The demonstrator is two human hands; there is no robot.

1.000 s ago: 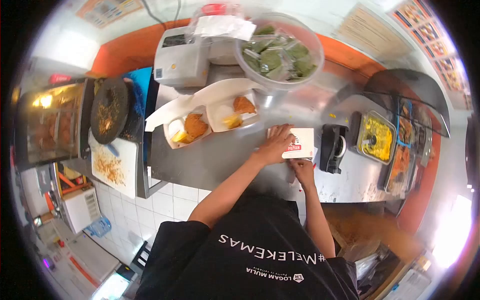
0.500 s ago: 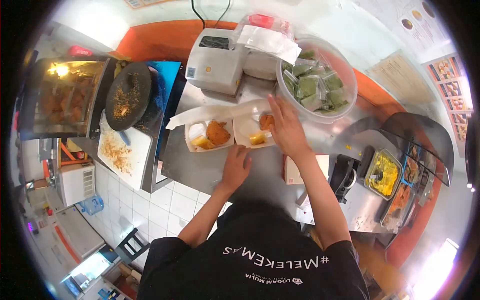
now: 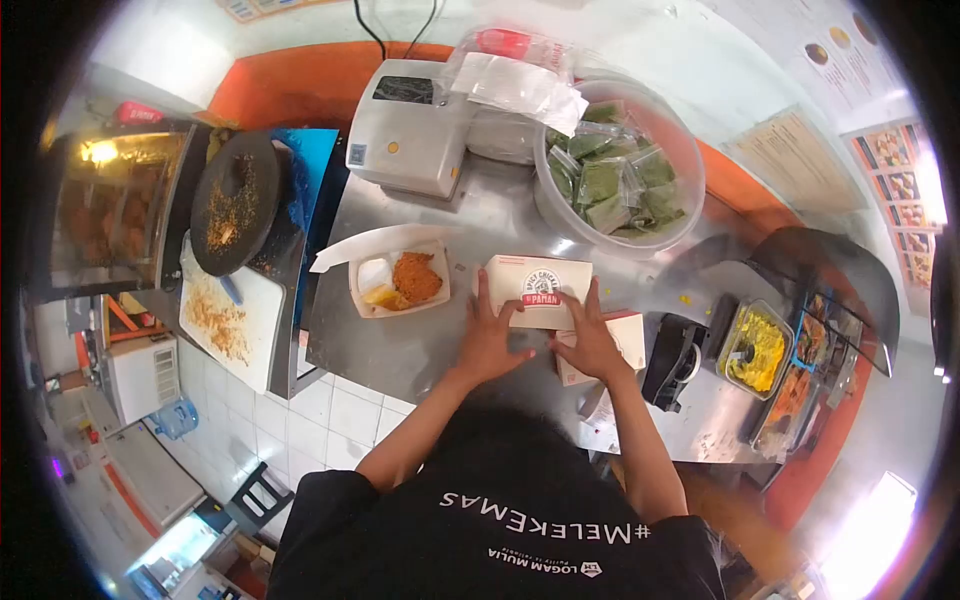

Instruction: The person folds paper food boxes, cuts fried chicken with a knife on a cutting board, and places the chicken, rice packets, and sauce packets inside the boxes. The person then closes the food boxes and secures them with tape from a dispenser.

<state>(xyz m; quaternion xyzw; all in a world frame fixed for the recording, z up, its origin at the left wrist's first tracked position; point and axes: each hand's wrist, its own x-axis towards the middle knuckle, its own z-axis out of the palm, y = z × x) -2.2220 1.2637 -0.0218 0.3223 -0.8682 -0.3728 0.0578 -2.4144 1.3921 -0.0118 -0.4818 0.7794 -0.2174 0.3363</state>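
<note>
A closed cardboard food box with a printed lid sits on the metal counter in front of me. My left hand grips its left side, one finger along the edge and another on the lid. At the box's right corner, my right hand holds it the same way, with both thumbs toward me. Left of it stands an open food box, its lid folded back. Inside lie a fried breaded piece, a white lump and something yellow. Another closed box is partly behind my right hand.
Behind stand a label printer and a clear tub of green packets. At left are a stone mortar, a white cutting board and a lit display case. A black device and a yellow-food container are at right.
The right-hand open box is now closed, its printed lid down. Both hands have come together on it, the right moving down from the lid. The view has shifted slightly.
</note>
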